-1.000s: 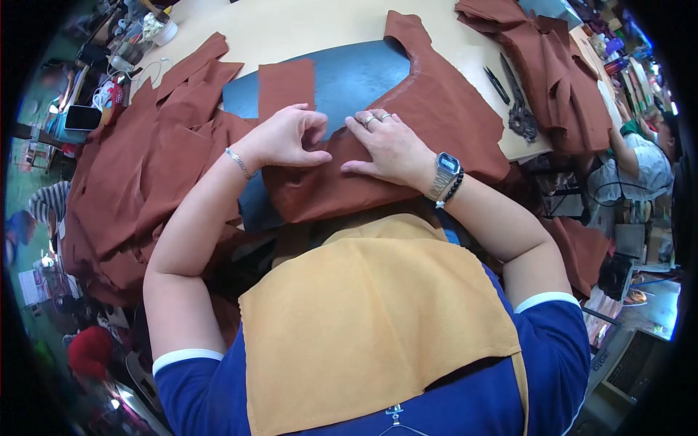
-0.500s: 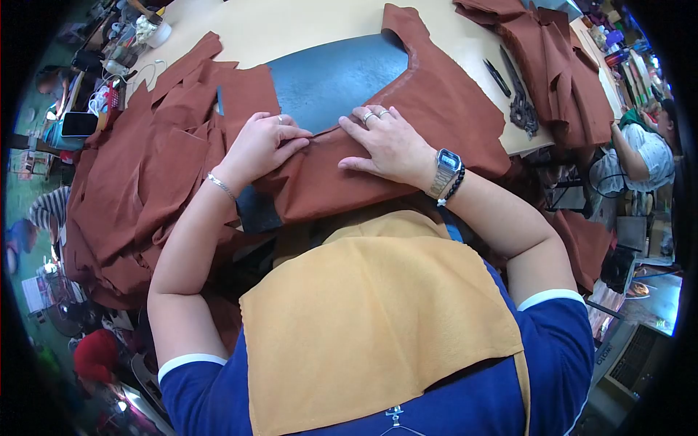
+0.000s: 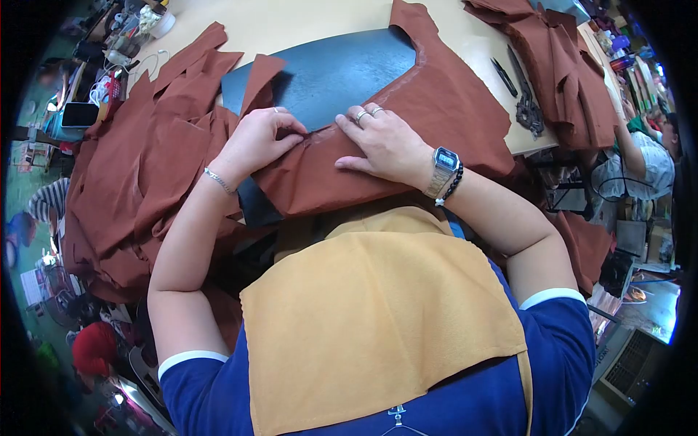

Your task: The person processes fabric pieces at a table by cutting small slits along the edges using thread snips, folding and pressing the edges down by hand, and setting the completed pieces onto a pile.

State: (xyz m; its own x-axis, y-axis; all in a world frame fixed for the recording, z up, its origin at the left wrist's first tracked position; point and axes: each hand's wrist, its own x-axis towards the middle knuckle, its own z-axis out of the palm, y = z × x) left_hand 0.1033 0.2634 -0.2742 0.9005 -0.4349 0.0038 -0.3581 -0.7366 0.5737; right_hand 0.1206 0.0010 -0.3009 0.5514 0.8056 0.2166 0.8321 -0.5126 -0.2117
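Observation:
A rust-brown panel of cloth or leather (image 3: 451,109), its curved edge marked with a pale line, lies partly over a dark smooth board (image 3: 334,69). With thumb and fingers together, my left hand (image 3: 265,138) pinches the panel's edge near the middle of the board. A narrow brown flap (image 3: 258,81) stands up just beyond that hand. My right hand (image 3: 385,145) rests on the panel, fingers stretched out and thumb apart, pressing near the same edge.
A heap of brown pieces (image 3: 138,182) covers the table's left side. Shears (image 3: 527,102) and a slim black tool (image 3: 503,76) lie on the right, near more brown pieces (image 3: 574,94). A white tub (image 3: 160,25) stands at the back left. Another person (image 3: 640,160) sits at right.
The brown piece beyond my left hand has folded into a narrow raised flap, baring more of the board. My left hand has shifted slightly; my right hand stays nearly in place.

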